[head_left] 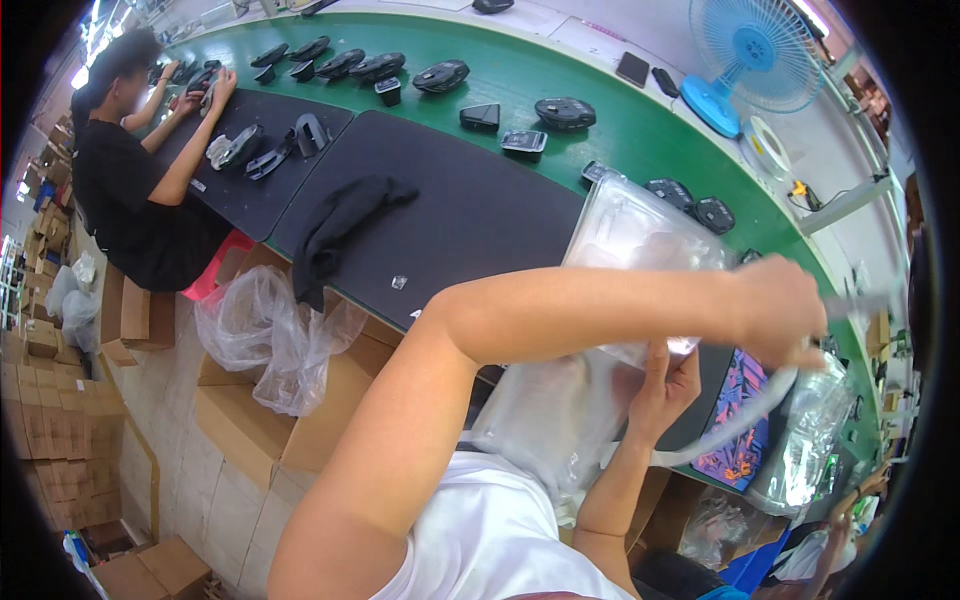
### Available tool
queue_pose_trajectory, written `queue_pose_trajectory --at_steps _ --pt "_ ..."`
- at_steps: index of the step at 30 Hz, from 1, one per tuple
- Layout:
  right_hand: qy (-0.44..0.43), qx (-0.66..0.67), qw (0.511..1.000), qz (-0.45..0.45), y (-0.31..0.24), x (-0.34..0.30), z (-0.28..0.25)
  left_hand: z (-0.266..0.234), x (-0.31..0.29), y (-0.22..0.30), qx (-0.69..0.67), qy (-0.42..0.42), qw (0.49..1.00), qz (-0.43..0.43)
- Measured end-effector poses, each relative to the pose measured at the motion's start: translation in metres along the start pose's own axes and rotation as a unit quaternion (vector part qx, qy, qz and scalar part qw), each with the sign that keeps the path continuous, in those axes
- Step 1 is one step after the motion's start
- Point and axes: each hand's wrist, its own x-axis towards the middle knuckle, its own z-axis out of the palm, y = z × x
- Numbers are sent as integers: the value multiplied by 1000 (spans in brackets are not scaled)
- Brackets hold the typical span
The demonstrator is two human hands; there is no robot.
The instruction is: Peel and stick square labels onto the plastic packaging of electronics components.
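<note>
One of the hands (668, 395) holds clear plastic packaging (622, 218).

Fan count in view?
1: a blue fan, upper right, standing on the white ledge beyond the green tabletop. No others show; any outside the frame can't be counted.

Milky-wht plastic (625, 215), grn tbl (530, 80)

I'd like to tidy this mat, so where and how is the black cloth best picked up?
Probably by the bunched folds along its middle: pinch the black cloth from above, coming in over the near edge of the dark mat. It lies crumpled in a long strip, so its folds offer something to pinch, and one end hangs over that edge.
</note>
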Motion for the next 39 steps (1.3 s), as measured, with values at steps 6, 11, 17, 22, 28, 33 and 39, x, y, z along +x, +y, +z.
queue_pose_trajectory --at_steps 6,11,17,22,28,33,39 --pt "-8 -106 994 -8 0 -3 -14 25 12 -60 -262 34 964 -1" --pt "44 -25 998 -36 -30 -10 -17 16 6 -61 -214 25 977 -3" --pt "9 -42 985 -165 -54 -12 -47 7 3 -62 -197 -24 980 -28" --pt "4 138 989 -45 -79 -16 -69 5 4 -55 -239 -99 964 -58" --pt "158 -45 973 -164 -69 28 -83 8 -2 -55 -168 -94 981 -7" --pt "197 -70 960 -189 -54 56 -93 6 0 -48 -53 -142 988 14" --pt "203 -102 963 -146 -50 54 -95 11 0 -53 8 -163 983 83"
